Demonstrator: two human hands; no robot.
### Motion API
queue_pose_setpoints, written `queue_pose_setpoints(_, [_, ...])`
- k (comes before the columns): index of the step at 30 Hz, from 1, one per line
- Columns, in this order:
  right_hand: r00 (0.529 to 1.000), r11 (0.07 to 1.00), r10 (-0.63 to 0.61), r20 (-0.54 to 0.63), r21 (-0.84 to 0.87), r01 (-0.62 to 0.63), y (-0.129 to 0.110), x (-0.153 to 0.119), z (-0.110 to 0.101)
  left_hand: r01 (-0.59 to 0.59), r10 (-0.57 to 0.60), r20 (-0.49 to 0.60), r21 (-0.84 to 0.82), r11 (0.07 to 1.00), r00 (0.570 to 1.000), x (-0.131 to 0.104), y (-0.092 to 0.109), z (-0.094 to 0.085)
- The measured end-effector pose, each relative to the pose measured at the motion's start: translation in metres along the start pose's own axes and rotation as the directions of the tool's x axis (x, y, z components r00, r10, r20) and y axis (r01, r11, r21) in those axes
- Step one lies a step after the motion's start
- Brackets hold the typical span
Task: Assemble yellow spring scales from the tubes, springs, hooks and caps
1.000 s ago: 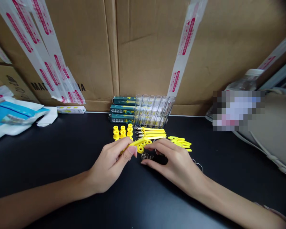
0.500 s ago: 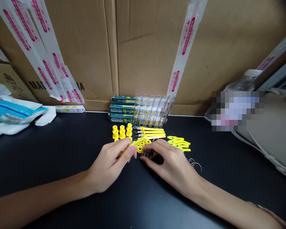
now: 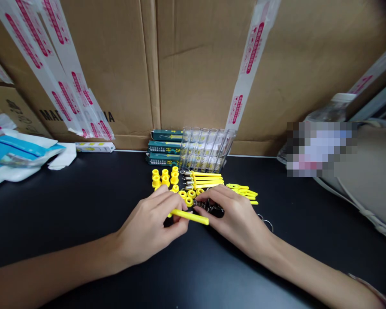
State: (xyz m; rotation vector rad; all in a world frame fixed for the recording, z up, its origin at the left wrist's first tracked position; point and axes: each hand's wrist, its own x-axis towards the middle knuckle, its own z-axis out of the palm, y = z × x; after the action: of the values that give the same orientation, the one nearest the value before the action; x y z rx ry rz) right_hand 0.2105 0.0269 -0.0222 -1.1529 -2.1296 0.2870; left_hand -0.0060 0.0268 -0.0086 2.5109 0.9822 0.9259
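My left hand (image 3: pixel 151 223) is closed on a yellow plastic rod (image 3: pixel 193 216), whose rounded end points to the right. Curled around dark coiled metal springs (image 3: pixel 209 207), my right hand (image 3: pixel 236 212) has its thumb and fingertips at their left end; its palm side is partly hidden. Just beyond the hands lie small yellow rings (image 3: pixel 188 201), with taller yellow flanged caps (image 3: pixel 165 181) to the left. Yellow rods with metal spring ends (image 3: pixel 207 181) rest in a row behind. Flat yellow pieces (image 3: pixel 244 191) and metal wire hooks (image 3: pixel 268 224) are near my right hand.
Several clear tubes (image 3: pixel 209 150) lean on green boxes (image 3: pixel 164 147) at the back. A large cardboard box (image 3: pixel 193 68) forms a wall behind the black table (image 3: pixel 122 283). Blue-white packaging (image 3: pixel 22 150) lies left; a plastic bottle (image 3: pixel 328 113) and a grey bag (image 3: pixel 373 171) stand right.
The yellow rod in my left hand has swung from pointing up and right to pointing slightly down and right, toward me. My right hand has shifted slightly right with the springs.
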Motion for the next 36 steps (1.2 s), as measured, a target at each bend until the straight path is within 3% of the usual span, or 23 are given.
queue_pose_setpoints(9, [0.999, 0.997, -0.040, 0.012, -0.062, 0.041, 0.000, -0.008, -0.019, -0.127, 0.122, 0.072, 0.074, 0.989, 0.990, -0.002, -0.001, 0.002])
queue_pose_setpoints(13, [0.999, 0.990, 0.052, 0.004, -0.128, -0.051, 0.004, -0.014, -0.026, -0.181, 0.173, 0.090, 0.087, 0.980, 0.981, -0.001, 0.000, 0.002])
queue_pose_setpoints(18, [0.989, 0.990, 0.141, 0.049, -0.031, -0.140, 0.006, -0.012, -0.020, -0.182, 0.168, 0.138, 0.096, 0.979, 0.976, 0.000, -0.001, 0.003])
queue_pose_setpoints(32, [0.990, 0.990, 0.139, 0.025, 0.012, -0.140, 0.001, -0.004, -0.009, -0.177, 0.157, 0.183, 0.101, 0.979, 0.971, 0.001, 0.000, 0.004])
queue_pose_setpoints(36, [0.988, 0.989, 0.151, 0.029, 0.000, -0.151, 0.000, -0.002, -0.020, -0.176, 0.156, 0.172, 0.103, 0.979, 0.973, 0.001, 0.000, 0.004])
